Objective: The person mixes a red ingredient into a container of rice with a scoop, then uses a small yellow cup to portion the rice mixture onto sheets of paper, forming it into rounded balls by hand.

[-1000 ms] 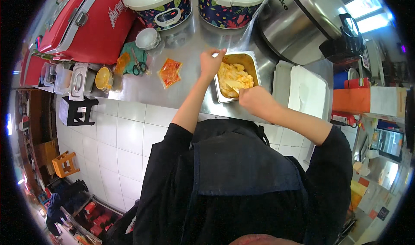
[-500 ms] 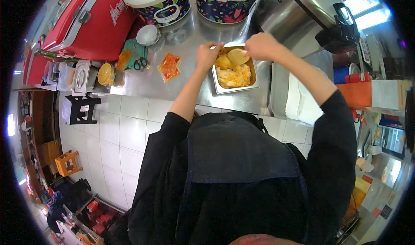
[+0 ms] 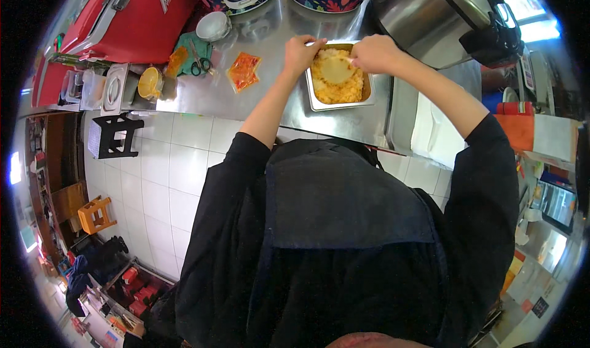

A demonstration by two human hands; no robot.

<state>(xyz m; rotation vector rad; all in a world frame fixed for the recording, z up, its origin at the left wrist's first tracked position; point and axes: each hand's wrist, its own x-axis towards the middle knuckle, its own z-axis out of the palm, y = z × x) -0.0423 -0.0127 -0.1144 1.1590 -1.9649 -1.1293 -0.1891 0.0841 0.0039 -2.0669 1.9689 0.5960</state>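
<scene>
— What changes in this half-second?
— The pale spoon (image 3: 337,71), grasped by the right hand (image 3: 373,53), now lies flat on the yellow food (image 3: 340,93); lumps give way to a seemingly more even layer. The left hand (image 3: 301,54) pinches the far-left edge of the metal pan (image 3: 344,107) holding it.
— And the surfaces?
— Grainy, moist-looking food, a rectangular pan, a shiny steel bench (image 3: 289,111); to the left, a flat, clear pouch (image 3: 244,71) with red-orange contents.
</scene>
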